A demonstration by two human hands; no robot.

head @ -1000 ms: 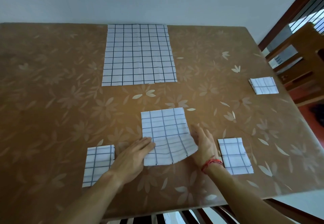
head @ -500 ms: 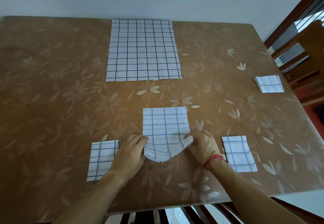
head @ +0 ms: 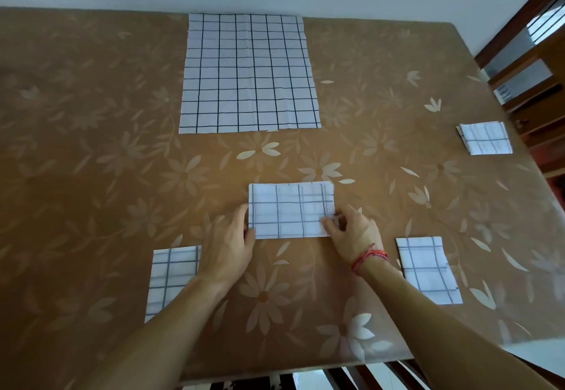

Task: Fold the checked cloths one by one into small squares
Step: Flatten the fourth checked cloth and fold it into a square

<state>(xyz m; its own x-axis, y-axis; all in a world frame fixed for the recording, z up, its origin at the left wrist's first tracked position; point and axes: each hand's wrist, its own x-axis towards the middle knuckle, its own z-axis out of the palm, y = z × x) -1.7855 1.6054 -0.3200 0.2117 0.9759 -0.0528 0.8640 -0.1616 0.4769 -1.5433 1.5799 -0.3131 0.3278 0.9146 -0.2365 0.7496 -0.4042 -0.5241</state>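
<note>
Five checked cloths (head: 290, 210), two hands (head: 227, 244), one table (head: 91, 175).

No readable text, label or number anywhere

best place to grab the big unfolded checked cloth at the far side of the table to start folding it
Take the big cloth by its two near corners, one per hand, pinching from the person's side. It lies flat and fully spread with its near edge free on the table, while the far edge sits against the wall. Both hands are occupied now, the left hand and right hand on the half-folded cloth.
</note>
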